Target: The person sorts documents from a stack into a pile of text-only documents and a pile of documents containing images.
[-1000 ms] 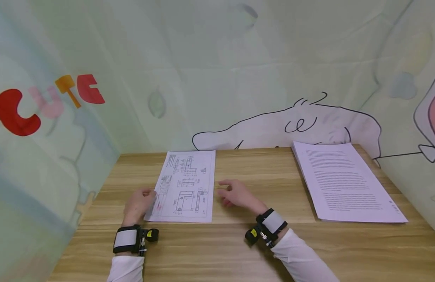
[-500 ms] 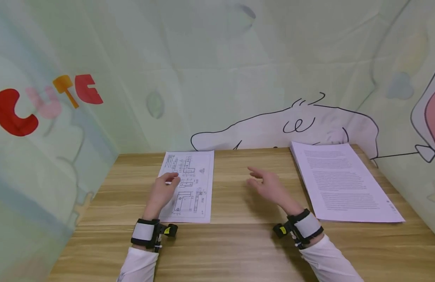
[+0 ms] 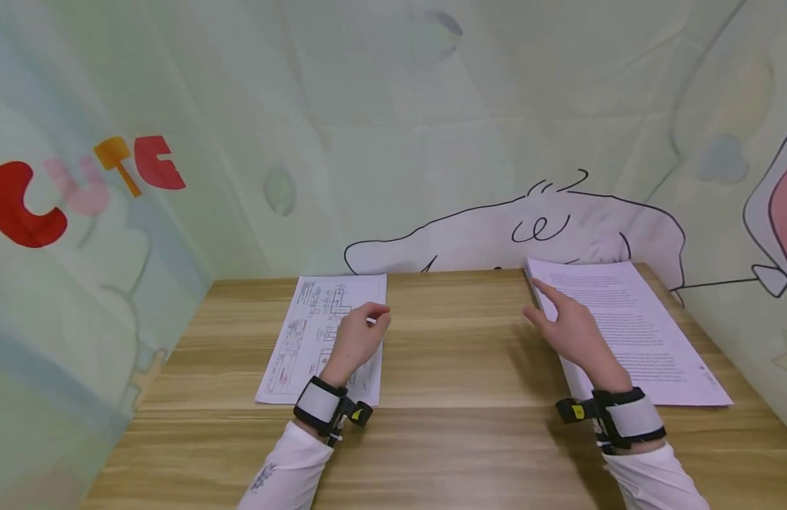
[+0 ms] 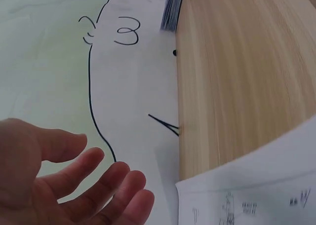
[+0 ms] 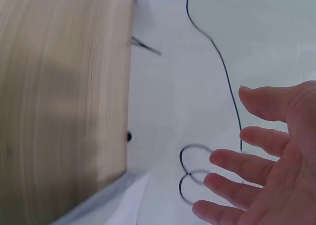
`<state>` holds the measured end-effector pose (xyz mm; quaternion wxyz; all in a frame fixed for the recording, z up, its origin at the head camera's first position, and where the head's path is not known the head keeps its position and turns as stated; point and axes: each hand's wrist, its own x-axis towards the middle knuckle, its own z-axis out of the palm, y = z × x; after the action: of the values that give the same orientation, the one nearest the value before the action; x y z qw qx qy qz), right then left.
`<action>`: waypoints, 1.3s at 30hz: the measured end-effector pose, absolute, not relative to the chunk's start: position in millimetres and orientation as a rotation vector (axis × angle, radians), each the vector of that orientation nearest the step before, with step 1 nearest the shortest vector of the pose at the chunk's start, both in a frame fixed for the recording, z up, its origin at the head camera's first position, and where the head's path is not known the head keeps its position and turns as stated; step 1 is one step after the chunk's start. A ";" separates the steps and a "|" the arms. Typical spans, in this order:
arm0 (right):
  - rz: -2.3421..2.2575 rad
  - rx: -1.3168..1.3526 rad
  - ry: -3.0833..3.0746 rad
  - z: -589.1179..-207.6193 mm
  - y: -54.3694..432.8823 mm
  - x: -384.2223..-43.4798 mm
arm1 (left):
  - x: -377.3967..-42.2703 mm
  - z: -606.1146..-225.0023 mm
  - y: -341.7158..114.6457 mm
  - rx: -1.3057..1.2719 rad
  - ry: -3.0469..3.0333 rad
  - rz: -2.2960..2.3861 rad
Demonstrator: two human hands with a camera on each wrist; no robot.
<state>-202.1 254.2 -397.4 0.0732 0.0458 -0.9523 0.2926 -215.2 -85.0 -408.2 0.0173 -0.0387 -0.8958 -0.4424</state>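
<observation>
My left hand [image 3: 358,338] hovers over the sheet with technical drawings [image 3: 291,347], covering part of its right side. In the left wrist view that hand's fingers [image 4: 103,183] are relaxed and hold nothing. My right hand [image 3: 574,333] is above the left edge of a thick stack of printed paper [image 3: 648,333], overlapping it in the head view. Its fingers [image 5: 242,166] are spread and loosely extended, with nothing between them. The stack's top page carries dense lines of text.
A wood-grain table [image 3: 457,368] lies between the drawing sheet and the stack. Behind it hangs a cloth backdrop [image 3: 380,177] with cartoon outlines and coloured letters. Each wrist wears a strapped camera, such as the left wrist camera [image 3: 360,414].
My left hand has gone from the drawing sheet's left edge rightward across it. My right hand has moved right, from beside the sheet to the paper stack.
</observation>
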 end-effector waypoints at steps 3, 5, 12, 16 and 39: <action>0.887 0.061 -2.867 -397.7 270.2 -203.2 | -215.8 -411.2 -70.1 -0.173 -2.797 -1.394; 0.890 0.028 -2.878 -399.2 281.4 -204.5 | -216.4 -414.9 -62.1 -0.203 -2.800 -1.400; 0.880 -0.064 -2.950 -408.9 321.3 -205.6 | -215.9 -420.6 -38.3 -0.204 -2.821 -1.376; 0.887 -0.158 -3.017 -413.4 343.3 -204.2 | -215.4 -420.9 -26.7 -0.205 -2.854 -1.358; 0.997 -0.594 -3.143 -440.6 407.8 -197.0 | -203.3 -421.4 8.9 -0.260 -2.906 -1.399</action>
<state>-197.0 407.8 -440.6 -0.1041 -0.1764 -0.9330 0.2959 -203.3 8.9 -421.4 -0.0471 -0.0803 -0.8972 -0.4317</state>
